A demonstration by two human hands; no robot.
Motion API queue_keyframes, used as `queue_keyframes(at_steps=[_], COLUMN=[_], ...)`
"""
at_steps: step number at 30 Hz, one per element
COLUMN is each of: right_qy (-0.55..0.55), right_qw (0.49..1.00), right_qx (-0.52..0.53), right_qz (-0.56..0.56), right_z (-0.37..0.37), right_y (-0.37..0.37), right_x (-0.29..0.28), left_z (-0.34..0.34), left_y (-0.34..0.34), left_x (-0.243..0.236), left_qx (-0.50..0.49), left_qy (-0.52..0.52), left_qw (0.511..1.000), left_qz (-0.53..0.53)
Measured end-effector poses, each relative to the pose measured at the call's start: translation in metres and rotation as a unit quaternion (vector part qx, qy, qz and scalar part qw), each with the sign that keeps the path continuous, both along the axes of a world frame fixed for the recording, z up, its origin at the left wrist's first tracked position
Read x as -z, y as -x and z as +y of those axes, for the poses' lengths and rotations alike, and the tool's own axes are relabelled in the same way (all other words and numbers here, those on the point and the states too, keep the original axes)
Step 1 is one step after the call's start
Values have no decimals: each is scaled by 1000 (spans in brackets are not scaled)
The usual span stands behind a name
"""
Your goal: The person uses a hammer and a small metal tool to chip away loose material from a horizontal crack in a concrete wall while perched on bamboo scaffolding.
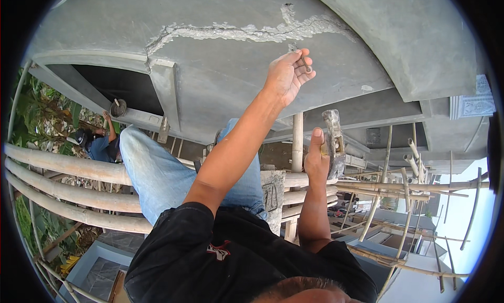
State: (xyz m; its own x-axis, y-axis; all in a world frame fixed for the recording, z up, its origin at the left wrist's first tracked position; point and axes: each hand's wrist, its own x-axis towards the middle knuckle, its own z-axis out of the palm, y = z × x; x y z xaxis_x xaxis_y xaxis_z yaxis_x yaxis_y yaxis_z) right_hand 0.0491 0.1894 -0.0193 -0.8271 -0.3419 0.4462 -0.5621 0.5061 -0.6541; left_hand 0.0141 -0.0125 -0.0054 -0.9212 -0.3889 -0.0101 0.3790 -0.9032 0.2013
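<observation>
My left hand (286, 77) reaches up to the grey plastered wall (226, 67) with its fingers closed around a short, thin metal chisel (306, 65). The tip points to a small chipped spot (292, 47) just below a long, rough groove (231, 33) cut in the plaster. A shorter branch of the groove runs upward near its right part. Lower down on the right, my right hand (316, 158) grips a hammer (335, 140) with a worn head spotted with cement; its handle is mostly hidden by the hand. The hammer is apart from the chisel.
Bamboo poles (79, 166) of a scaffold run beneath my jeans-clad legs (157, 172). Another person (100, 143) in blue works at lower left, near a bucket (119, 108) on a window ledge. More bamboo scaffolding (404, 190) stands at right. A concrete beam (409, 46) juts out at upper right.
</observation>
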Motion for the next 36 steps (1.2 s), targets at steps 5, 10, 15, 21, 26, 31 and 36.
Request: queue_keyframes(at_steps=[5,10,15,21,26,31,36], right_qy=[10,9,-1,-22,-15,-8,-25], right_qw=[995,996,976,989,994,965,997], right_qx=[-22,-53,-41,-35,-60,-48,-39], right_qz=[96,70,215,145,89,256,69], right_z=[-34,-56,-55,-36,-64,-56,-48], right_y=[16,29,36,39,28,38,38], right_x=[-15,-24,-13,-8,-27,-14,-13], left_z=[-5,-3,-7,-4,-11,-7,-4], left_y=[2,3,4,3,7,10,1], left_x=[-3,-5,-3,-5,-7,-5,0], left_qx=[19,21,24,35,10,31,24], left_qy=[-34,-62,-58,-59,-73,-84,-27], left_qw=[999,998,998,998,997,996,999], left_qz=[19,12,13,11,3,26,-9])
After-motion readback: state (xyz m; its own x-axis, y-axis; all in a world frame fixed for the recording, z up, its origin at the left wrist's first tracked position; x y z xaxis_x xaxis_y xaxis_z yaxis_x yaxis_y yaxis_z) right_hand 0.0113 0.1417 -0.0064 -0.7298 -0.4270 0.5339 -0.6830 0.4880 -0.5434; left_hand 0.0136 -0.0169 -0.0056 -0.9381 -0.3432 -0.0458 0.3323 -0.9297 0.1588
